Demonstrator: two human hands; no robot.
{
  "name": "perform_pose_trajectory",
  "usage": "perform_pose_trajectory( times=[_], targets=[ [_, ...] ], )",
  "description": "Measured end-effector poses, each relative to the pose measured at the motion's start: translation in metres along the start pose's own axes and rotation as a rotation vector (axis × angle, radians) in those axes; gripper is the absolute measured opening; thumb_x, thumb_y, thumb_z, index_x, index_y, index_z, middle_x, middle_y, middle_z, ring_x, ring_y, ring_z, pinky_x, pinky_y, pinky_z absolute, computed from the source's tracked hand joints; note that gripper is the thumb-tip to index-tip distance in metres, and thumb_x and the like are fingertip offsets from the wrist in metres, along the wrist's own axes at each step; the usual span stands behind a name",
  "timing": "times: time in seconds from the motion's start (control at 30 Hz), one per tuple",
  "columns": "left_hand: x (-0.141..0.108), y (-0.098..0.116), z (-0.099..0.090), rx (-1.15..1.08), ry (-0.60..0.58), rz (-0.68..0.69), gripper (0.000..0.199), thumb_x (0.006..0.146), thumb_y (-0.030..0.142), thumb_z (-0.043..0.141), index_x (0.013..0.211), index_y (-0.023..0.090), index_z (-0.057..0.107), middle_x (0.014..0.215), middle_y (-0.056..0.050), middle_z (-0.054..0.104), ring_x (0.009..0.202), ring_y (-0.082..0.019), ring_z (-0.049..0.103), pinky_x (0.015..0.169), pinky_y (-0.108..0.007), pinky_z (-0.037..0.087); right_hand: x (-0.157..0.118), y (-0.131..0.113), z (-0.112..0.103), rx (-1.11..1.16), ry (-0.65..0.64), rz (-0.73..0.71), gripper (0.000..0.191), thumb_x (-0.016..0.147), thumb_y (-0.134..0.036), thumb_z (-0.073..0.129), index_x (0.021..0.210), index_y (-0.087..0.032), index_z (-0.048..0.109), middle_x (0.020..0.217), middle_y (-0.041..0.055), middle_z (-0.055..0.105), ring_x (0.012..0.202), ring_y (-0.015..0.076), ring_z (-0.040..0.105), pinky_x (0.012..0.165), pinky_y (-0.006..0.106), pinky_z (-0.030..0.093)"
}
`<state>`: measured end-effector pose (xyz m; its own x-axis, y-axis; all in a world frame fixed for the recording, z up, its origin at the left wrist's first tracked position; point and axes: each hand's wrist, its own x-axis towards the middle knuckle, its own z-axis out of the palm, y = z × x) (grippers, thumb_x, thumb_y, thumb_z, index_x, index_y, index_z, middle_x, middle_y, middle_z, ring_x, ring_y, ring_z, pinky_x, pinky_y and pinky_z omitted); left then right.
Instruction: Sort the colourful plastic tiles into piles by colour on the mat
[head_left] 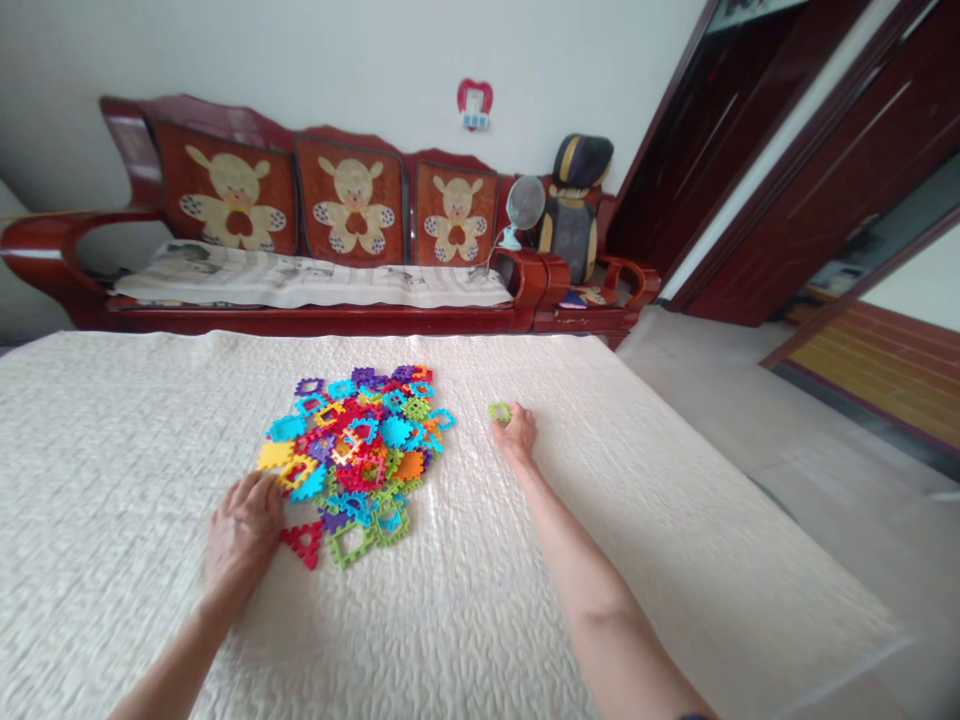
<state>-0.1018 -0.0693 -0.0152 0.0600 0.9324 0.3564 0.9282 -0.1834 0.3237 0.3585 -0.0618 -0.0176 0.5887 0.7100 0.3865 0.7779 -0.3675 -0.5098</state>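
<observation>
A heap of plastic interlocking tiles [360,440] in red, blue, purple, yellow, orange and green lies on the pale quilted cover [465,620]. Many are frames with cut-out centres, and they overlap one another. My right hand [516,432] is to the right of the heap, with thumb and fingers closed on a small green square tile [499,412]. At the heap's near left edge rests my left hand [247,515], palm down, fingers loosely bent beside a yellow tile [276,455]; its fingertips are partly hidden. A red triangular tile [304,543] lies just right of this hand.
Beyond the covered surface stands a red wooden sofa [315,318] with bear-patterned cushions [356,205]. A small fan [525,205] stands at its right end, near a wooden armchair [634,280]. Tiled floor [705,380] and dark doors [810,190] are on the right.
</observation>
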Motion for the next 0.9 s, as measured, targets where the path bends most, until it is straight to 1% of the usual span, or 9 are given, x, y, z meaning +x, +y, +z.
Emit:
perform_pose_trajectory(
  times=[0.17,0.33,0.43,0.5,0.63,0.7,0.77,0.83,0.9],
  targets=[
    [0.002,0.005,-0.004,0.012,-0.052,-0.035,0.047,0.100,0.040,0.027,0.117,0.015,0.063,0.133,-0.013,0.061,0.120,-0.030,0.056,0.102,-0.046,0.045,0.023,-0.007,-0.003,-0.096,-0.095,0.084,0.044,0.084,-0.033,0.064,0.125,-0.017,0.060,0.116,0.0132,0.065,0.104,0.0248,0.057,0.086,0.033,0.038],
    [0.003,-0.008,0.004,-0.092,-0.013,-0.069,0.037,0.097,0.036,0.038,0.110,0.016,0.066,0.128,-0.013,0.064,0.120,-0.030,0.058,0.107,-0.047,0.046,0.027,-0.008,-0.003,-0.118,-0.124,0.063,0.045,0.087,-0.036,0.064,0.127,-0.017,0.060,0.119,0.0134,0.065,0.109,0.0254,0.057,0.088,0.033,0.036],
    [-0.002,-0.008,0.006,-0.228,0.169,-0.213,0.036,0.096,0.032,0.038,0.115,0.017,0.065,0.132,-0.013,0.062,0.122,-0.031,0.059,0.106,-0.052,0.048,0.025,-0.007,-0.002,-0.118,-0.121,0.061,0.044,0.087,-0.038,0.064,0.126,-0.018,0.061,0.118,0.0140,0.064,0.110,0.0264,0.056,0.089,0.034,0.036],
    [-0.005,0.009,0.005,-0.324,0.317,-0.213,0.037,0.097,0.030,0.035,0.124,0.023,0.061,0.136,-0.011,0.060,0.126,-0.030,0.057,0.107,-0.055,0.048,0.025,-0.006,-0.001,-0.118,-0.123,0.051,0.043,0.087,-0.038,0.063,0.126,-0.018,0.062,0.119,0.0140,0.064,0.110,0.0268,0.056,0.089,0.035,0.035],
    [-0.008,0.084,0.006,-0.502,0.309,0.163,0.037,0.097,0.023,0.039,0.124,0.037,0.060,0.132,-0.007,0.063,0.125,-0.025,0.058,0.104,-0.053,0.051,0.026,-0.003,0.004,-0.114,-0.111,0.042,0.045,0.086,-0.039,0.063,0.126,-0.018,0.061,0.121,0.0142,0.063,0.111,0.0276,0.055,0.091,0.036,0.034],
    [-0.009,0.128,0.011,-0.535,0.254,0.382,0.038,0.096,0.018,0.043,0.126,0.034,0.059,0.131,-0.009,0.063,0.124,-0.022,0.059,0.101,-0.047,0.054,0.026,-0.001,0.006,-0.107,-0.109,0.044,0.046,0.085,-0.039,0.063,0.126,-0.018,0.061,0.121,0.0143,0.063,0.111,0.0280,0.055,0.091,0.036,0.034],
    [-0.013,0.163,0.019,-0.554,0.196,0.612,0.038,0.095,0.014,0.045,0.128,0.027,0.057,0.132,-0.011,0.063,0.127,-0.021,0.057,0.106,-0.044,0.052,0.026,-0.001,0.006,-0.101,-0.108,0.043,0.046,0.085,-0.039,0.063,0.126,-0.018,0.062,0.120,0.0144,0.063,0.111,0.0282,0.055,0.091,0.036,0.035],
    [-0.018,0.184,0.025,-0.530,0.067,0.778,0.034,0.095,0.015,0.044,0.124,0.023,0.060,0.132,-0.011,0.063,0.128,-0.021,0.056,0.104,-0.043,0.053,0.026,-0.001,0.006,-0.098,-0.110,0.039,0.047,0.084,-0.039,0.063,0.125,-0.018,0.062,0.121,0.0146,0.063,0.110,0.0285,0.055,0.091,0.037,0.035],
    [-0.018,0.188,0.026,-0.481,-0.034,0.839,0.030,0.096,0.018,0.044,0.119,0.023,0.063,0.132,-0.009,0.065,0.129,-0.022,0.056,0.102,-0.043,0.055,0.026,-0.002,0.004,-0.096,-0.115,0.038,0.047,0.084,-0.039,0.062,0.126,-0.018,0.063,0.121,0.0151,0.063,0.110,0.0287,0.054,0.091,0.037,0.035]
  ],
)
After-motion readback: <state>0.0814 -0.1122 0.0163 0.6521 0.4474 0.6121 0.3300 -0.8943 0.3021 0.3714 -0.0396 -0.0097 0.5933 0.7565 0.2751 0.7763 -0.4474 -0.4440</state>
